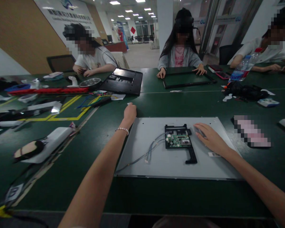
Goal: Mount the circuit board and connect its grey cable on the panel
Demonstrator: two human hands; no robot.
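In front of me a flat grey-white display panel (137, 139) lies on the green table. On it sits a black plastic bracket (193, 155) with a green circuit board (178, 141), and grey cables (149, 152) run from the board to the panel's lower left. My left hand (130, 114), a beaded bracelet at its wrist, is closed just past the panel's far left corner; a tiny pale bit shows at its fingertips. Over the panel's right half, beside the bracket, my right hand (209, 137) has its fingers closed around a small grey piece (200, 131) of unclear kind.
Across the table a person handles a black frame (190, 85); two others sit at the sides. A black back cover (123, 81) lies at the far left-centre. Left are cables, a red strip (49, 91) and a white device (54, 139). A phone (251, 131) and bottles (239, 70) are right.
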